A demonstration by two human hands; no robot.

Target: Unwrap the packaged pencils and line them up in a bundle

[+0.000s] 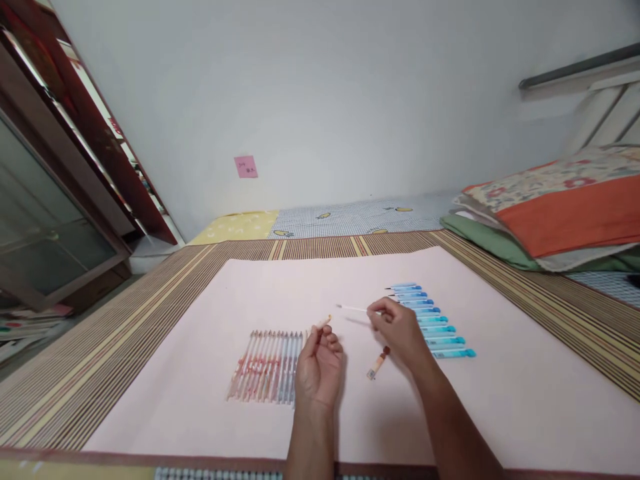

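Note:
My left hand (319,363) is closed in a pinch on a thin clear pen barrel (324,323) with an orange tip, just right of a row of several clear pen barrels (267,365). My right hand (397,330) pinches a thin white refill (353,308) that points left. A short orange pen part with a dark end (379,363) lies on the pink sheet (200,347) below my right hand. A row of several blue pens (430,320) lies right of and partly behind my right hand.
The pink sheet lies on a striped woven mat (100,347). Folded pillows and blankets (555,207) are stacked at the right. A dark wooden cabinet with glass (55,200) stands at the left. A pink sticky note (245,166) is on the white wall.

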